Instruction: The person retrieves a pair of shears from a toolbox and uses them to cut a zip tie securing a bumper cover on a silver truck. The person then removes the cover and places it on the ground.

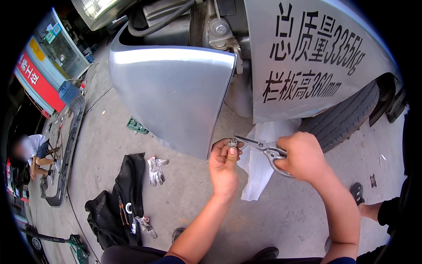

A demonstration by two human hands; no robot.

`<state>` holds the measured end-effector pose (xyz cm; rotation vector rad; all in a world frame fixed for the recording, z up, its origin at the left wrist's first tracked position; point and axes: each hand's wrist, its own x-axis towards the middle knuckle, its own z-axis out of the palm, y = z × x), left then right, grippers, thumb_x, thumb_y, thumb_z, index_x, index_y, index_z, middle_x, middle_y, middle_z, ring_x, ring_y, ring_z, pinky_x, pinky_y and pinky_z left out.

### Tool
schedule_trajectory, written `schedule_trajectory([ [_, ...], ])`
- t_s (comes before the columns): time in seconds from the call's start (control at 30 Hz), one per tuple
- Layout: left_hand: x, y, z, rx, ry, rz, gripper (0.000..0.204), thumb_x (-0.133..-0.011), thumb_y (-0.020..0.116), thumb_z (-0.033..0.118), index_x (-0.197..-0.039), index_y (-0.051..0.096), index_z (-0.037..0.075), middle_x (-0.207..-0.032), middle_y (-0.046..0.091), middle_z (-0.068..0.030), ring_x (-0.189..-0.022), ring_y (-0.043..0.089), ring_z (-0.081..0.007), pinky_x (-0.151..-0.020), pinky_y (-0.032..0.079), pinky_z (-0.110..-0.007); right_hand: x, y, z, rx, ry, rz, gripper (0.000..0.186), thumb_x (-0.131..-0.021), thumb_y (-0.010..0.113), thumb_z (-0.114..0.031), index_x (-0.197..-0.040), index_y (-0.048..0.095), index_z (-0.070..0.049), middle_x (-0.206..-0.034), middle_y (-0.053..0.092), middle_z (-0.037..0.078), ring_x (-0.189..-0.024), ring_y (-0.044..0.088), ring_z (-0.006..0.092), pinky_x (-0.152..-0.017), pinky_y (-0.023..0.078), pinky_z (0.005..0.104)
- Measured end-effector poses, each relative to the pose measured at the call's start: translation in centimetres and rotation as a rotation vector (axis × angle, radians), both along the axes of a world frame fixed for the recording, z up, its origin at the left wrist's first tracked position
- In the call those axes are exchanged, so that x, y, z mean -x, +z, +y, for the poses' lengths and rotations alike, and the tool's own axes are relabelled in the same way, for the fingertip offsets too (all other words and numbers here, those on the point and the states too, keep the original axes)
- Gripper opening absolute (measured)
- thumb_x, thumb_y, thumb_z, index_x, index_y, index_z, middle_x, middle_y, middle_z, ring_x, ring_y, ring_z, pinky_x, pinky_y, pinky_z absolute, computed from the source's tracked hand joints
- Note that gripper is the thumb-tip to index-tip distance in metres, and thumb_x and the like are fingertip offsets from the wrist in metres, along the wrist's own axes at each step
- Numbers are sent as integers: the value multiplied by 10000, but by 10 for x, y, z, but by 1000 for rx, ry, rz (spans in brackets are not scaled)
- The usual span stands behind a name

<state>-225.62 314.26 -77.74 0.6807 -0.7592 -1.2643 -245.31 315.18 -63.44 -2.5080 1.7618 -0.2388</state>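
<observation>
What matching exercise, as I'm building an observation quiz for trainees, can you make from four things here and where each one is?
Things
1. Scissor-like tool
2. Small metal part
3. Black cloth
4. Tyre

Places
A. On the floor, with hand tools lying on it
B. Under the lettered silver panel
C. Gripped in the right hand
D. Between thumb and fingers of the left hand

Right pairs: 1-C, 2-D, 3-A, 4-B

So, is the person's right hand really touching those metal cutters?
Touching. The head view shows it plainly: the right hand is wrapped around the cutters at the handle end, with the blades pointing away from it.
</observation>
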Motion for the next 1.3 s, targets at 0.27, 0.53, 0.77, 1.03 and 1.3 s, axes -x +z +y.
schedule_trajectory([
  [0.27, -4, -80, 16, -77, -144, -1152, 283, -990, 667, 187, -1191, 628, -9, -1103, 752, -180, -990, 692, -320, -950, 501, -427, 41, -6, 1, -221, -8, -79, 310, -756, 761, -301, -750, 691, 1, -721, 664, 215, -744, 669, 433, -701, 536, 507],
  [0.53, 4, 4, 19, 445, -364, -1981, 210, -945, 661, 230, -998, 696, 30, -991, 717, -166, -1049, 682, -347, -1136, 426, -492, 60, -64, -20, -427, -20, 102, 372, -782, 713, -373, -781, 749, -3, -786, 705, 220, -792, 694, 423, -722, 556, 493],
  [0.77, -20, 147, -16, 1042, -351, -2917, 176, -816, 675, 196, -894, 681, 38, -858, 668, -110, -913, 681, -271, -1032, 499, -483, 34, -104, -50, -459, 125, 158, 341, -788, 726, -372, -848, 793, -44, -889, 773, 136, -860, 744, 335, -762, 597, 443],
  [1.03, -21, 159, -29, 772, -124, -3057, 354, -768, 742, 111, -1080, 631, -15, -895, 680, -128, -667, 710, -165, -518, 535, -256, 5, -110, -76, -479, 227, 17, 400, -801, 720, -424, -878, 799, -40, -937, 781, 147, -874, 748, 344, -770, 603, 456],
  [1.3, 36, 164, -76, -196, -963, -3228, 408, -743, 873, 158, -1141, 824, 83, -1370, 698, -183, -1172, 722, -312, -851, 628, -367, 6, -119, -96, -465, 264, -117, 432, -816, 702, -428, -885, 788, -10, -938, 767, 190, -869, 740, 363, -777, 596, 463],
])
